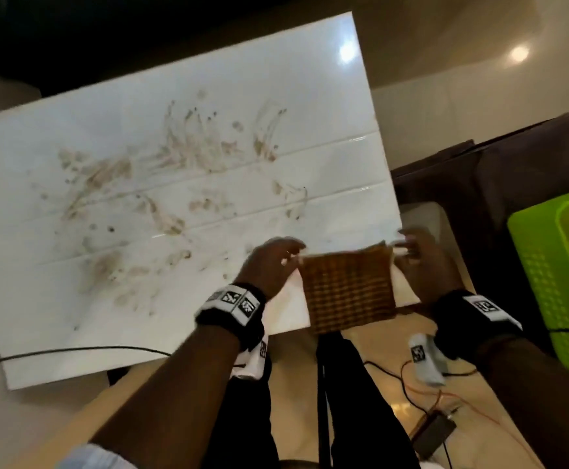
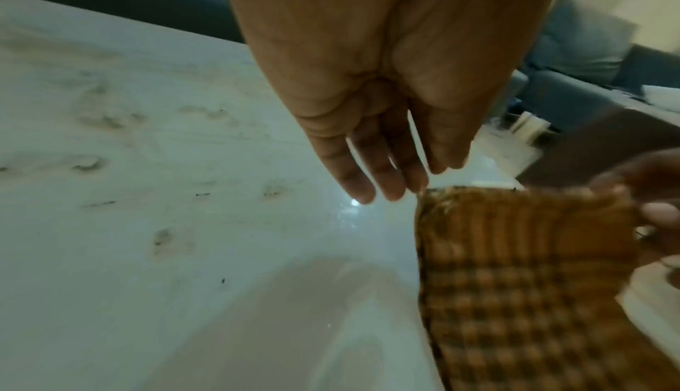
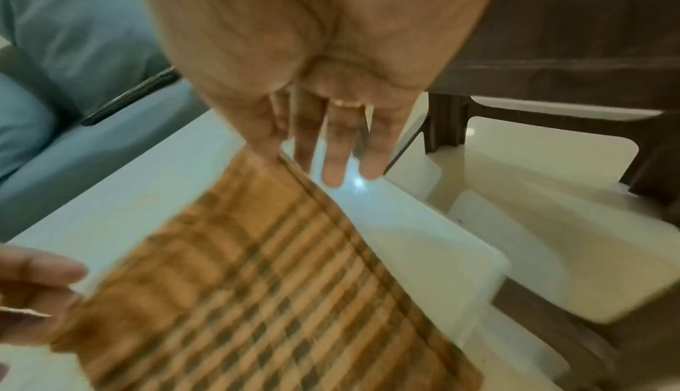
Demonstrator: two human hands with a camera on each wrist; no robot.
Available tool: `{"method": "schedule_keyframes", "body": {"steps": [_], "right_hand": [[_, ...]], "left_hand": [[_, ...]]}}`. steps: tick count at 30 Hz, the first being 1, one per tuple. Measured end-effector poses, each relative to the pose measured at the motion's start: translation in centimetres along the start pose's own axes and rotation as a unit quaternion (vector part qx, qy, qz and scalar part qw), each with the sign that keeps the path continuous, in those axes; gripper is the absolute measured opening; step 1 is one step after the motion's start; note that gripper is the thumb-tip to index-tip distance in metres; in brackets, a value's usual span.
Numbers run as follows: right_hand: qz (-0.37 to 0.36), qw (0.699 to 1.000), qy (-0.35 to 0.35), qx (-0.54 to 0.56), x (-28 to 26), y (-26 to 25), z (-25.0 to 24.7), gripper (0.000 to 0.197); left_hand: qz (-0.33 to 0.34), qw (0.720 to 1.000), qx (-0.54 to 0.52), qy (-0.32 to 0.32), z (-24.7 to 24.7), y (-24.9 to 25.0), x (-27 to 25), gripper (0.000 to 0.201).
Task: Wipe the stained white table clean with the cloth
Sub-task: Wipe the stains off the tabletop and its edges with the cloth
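An orange-brown checked cloth (image 1: pixel 347 292) hangs stretched between my two hands over the near right corner of the white table (image 1: pixel 276 79). My left hand (image 1: pixel 291 260) pinches its upper left corner, and my right hand (image 1: pixel 400 248) pinches the upper right corner. Brown smeared stains (image 1: pixel 174 157) cover the middle and left of the tabletop. In the left wrist view my left hand (image 2: pixel 419 185) nips the cloth (image 2: pixel 522 281) between thumb and forefinger, the other fingers straight. The right wrist view shows my right hand (image 3: pixel 279 153) pinching the cloth (image 3: pixel 257 281) the same way.
A green plastic basket (image 1: pixel 557 275) stands at the right on dark brown furniture (image 1: pixel 479 184). A black cable (image 1: pixel 73 350) crosses the table's near left edge. Wires and a small black box (image 1: pixel 435 431) lie on the floor by my legs. A grey sofa (image 3: pixel 55 48) stands beyond the table.
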State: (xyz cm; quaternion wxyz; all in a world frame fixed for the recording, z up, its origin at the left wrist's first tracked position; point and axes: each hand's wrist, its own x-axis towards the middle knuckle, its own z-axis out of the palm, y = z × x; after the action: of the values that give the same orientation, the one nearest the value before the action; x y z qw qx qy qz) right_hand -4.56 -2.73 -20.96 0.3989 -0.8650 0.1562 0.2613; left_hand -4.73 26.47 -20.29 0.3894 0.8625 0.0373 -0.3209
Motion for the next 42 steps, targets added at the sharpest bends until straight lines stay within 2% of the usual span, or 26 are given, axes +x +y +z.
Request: {"method": "schedule_keyframes", "body": {"steps": [2,4,6,8,10,12,13,14,16,18,19,21,24,26,27,29,32,38,41,42], "right_hand": [[0.024,0.995,0.095,-0.033,1.4,0.1,0.0,0.044],[-0.019,0.992,0.102,-0.071,0.8,-0.1,0.8,0.051],[-0.100,0.981,0.056,-0.156,-0.5,0.1,2.4,0.059],[-0.190,0.945,-0.021,-0.266,-1.9,0.6,4.6,0.069],[-0.267,0.892,-0.100,-0.350,-3.0,1.5,6.7,0.075],[-0.297,0.853,-0.146,-0.404,-3.4,2.5,8.5,0.077],[-0.299,0.843,-0.152,-0.420,-3.2,3.0,9.2,0.078],[-0.295,0.839,-0.150,-0.432,-3.1,3.5,9.5,0.077],[-0.288,0.830,-0.151,-0.453,-2.2,4.1,10.1,0.074],[-0.276,0.827,-0.157,-0.464,-1.3,4.8,10.1,0.074],[-0.268,0.828,-0.156,-0.466,-1.0,5.1,10.0,0.075],[-0.255,0.835,-0.142,-0.466,-0.5,5.2,9.8,0.077],[-0.225,0.849,-0.100,-0.468,0.9,4.8,8.8,0.081],[-0.205,0.859,-0.073,-0.463,3.5,4.0,7.7,0.083],[-0.194,0.866,-0.060,-0.457,4.9,3.5,7.2,0.084],[-0.188,0.868,-0.047,-0.458,7.2,2.3,6.4,0.085],[-0.209,0.850,-0.044,-0.482,8.5,1.3,6.4,0.087],[-0.251,0.837,-0.064,-0.483,8.5,-0.8,8.5,0.089],[-0.320,0.807,-0.106,-0.484,7.6,-2.4,11.1,0.087],[-0.336,0.797,-0.121,-0.487,7.0,-2.6,11.9,0.086]], "left_hand": [[-0.075,0.989,-0.078,0.103,0.3,-0.9,0.4,0.036],[-0.142,0.968,-0.154,0.141,1.4,-2.2,-1.2,0.036],[-0.193,0.946,-0.209,0.158,3.1,-3.5,-3.9,0.033],[-0.234,0.916,-0.256,0.200,4.5,-4.8,-6.8,0.039],[-0.294,0.869,-0.307,0.253,5.5,-5.9,-9.1,0.055],[-0.365,0.815,-0.294,0.341,6.5,-7.1,-11.0,0.074],[-0.404,0.784,-0.274,0.384,7.1,-7.6,-11.6,0.080],[-0.458,0.741,-0.275,0.407,7.6,-7.7,-11.9,0.081],[-0.540,0.623,-0.404,0.397,8.5,-7.1,-12.1,0.085],[-0.535,0.501,-0.579,0.357,8.7,-6.7,-11.3,0.093],[-0.511,0.456,-0.644,0.342,8.3,-6.3,-10.7,0.094],[-0.471,0.408,-0.714,0.319,7.6,-6.2,-9.5,0.092],[-0.416,0.365,-0.772,0.313,7.3,-6.6,-7.5,0.086],[-0.388,0.340,-0.798,0.313,7.5,-7.6,-6.7,0.097],[-0.385,0.336,-0.801,0.312,7.6,-7.8,-6.6,0.102],[-0.381,0.339,-0.802,0.311,8.0,-8.2,-6.5,0.106],[-0.368,0.340,-0.808,0.310,8.3,-8.4,-6.2,0.106],[-0.412,0.336,-0.782,0.327,9.4,-9.9,-6.2,0.096],[-0.391,0.348,-0.789,0.323,9.6,-10.0,-6.4,0.122],[-0.391,0.350,-0.787,0.325,9.6,-10.1,-6.5,0.125]]}}
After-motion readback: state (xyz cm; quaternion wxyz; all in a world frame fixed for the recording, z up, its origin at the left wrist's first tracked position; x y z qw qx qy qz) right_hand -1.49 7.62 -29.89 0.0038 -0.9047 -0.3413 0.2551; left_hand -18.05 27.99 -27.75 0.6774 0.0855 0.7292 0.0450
